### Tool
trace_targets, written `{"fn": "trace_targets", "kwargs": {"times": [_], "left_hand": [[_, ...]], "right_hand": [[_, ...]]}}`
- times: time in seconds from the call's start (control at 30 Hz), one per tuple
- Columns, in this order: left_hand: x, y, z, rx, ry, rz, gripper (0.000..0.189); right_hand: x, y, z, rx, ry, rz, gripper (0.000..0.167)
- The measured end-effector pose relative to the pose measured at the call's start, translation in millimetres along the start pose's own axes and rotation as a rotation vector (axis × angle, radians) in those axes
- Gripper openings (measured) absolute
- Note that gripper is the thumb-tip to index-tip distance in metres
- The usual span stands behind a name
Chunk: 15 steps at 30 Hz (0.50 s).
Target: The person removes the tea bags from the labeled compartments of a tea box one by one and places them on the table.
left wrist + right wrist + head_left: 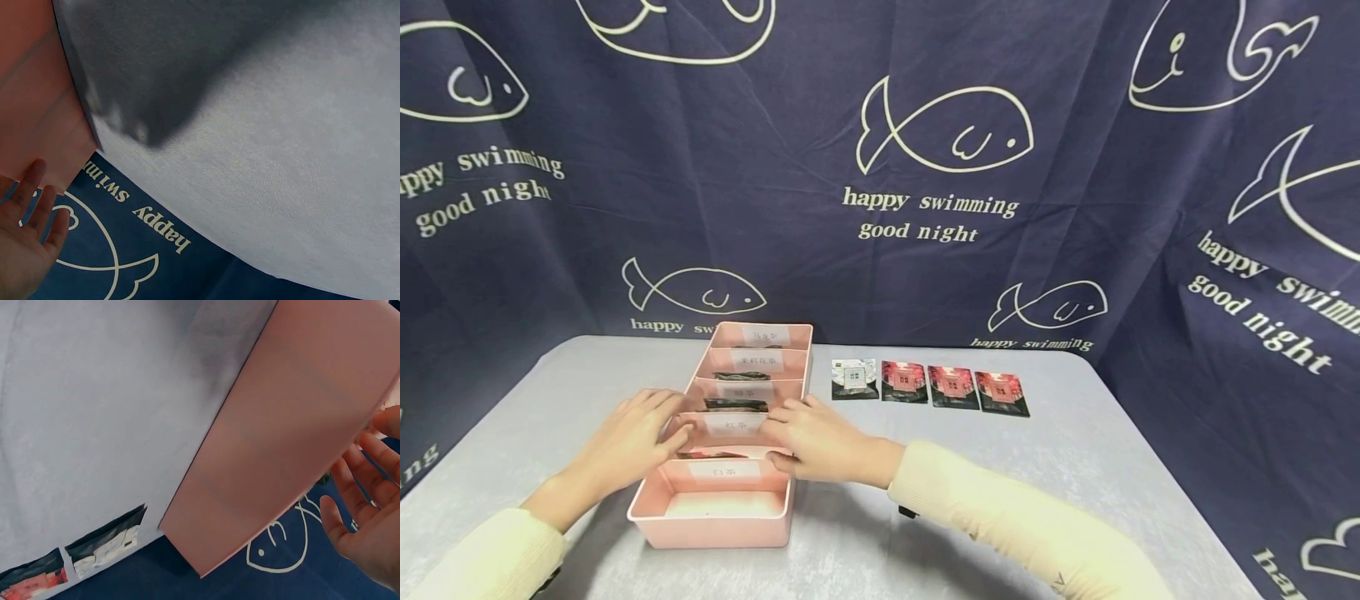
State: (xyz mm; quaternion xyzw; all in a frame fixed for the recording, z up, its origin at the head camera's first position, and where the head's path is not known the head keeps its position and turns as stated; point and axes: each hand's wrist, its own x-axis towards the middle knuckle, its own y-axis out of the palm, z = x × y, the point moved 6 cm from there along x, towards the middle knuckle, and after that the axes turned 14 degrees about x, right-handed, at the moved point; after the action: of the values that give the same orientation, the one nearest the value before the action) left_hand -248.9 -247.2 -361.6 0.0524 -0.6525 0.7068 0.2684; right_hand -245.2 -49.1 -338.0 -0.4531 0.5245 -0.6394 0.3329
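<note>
A long pink divided box (715, 533) stands on the table, with a white paper label in each compartment. My left hand (636, 433) is at its left rim, fingers extended and the thumb reaching over the inside. On the opposite rim rests my right hand (823, 442), its fingertips over the edge; the right wrist view shows those fingers fairly straight and spread. Between the hands, a red sachet (711, 455) lies in the second compartment from the front. Dark sachets (735, 405) show in compartments farther back. The nearest compartment shows a bare floor.
Right of the box, a white-and-black sachet (854, 380) and three red-and-black sachets (953, 387) lie in a row near the table's back edge. A dark blue curtain (925, 292) with fish drawings hangs behind the grey tabletop (1000, 467).
</note>
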Motion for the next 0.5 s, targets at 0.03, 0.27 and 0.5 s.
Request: {"fn": "trace_targets", "kwargs": {"times": [0.03,0.27,0.5], "left_hand": [[0.0,0.1,-0.2,0.000,0.002,-0.004,0.035],[0.7,-1.0,-0.8,0.000,0.000,-0.006,0.034],[-0.1,-0.2,-0.8,-0.003,-0.006,0.007,0.035]], "right_hand": [[0.8,1,1,0.001,0.000,0.002,0.026],[7.3,6,6,0.031,-0.009,0.003,0.024],[13.5,12,11,0.060,-0.016,0.012,0.023]]}}
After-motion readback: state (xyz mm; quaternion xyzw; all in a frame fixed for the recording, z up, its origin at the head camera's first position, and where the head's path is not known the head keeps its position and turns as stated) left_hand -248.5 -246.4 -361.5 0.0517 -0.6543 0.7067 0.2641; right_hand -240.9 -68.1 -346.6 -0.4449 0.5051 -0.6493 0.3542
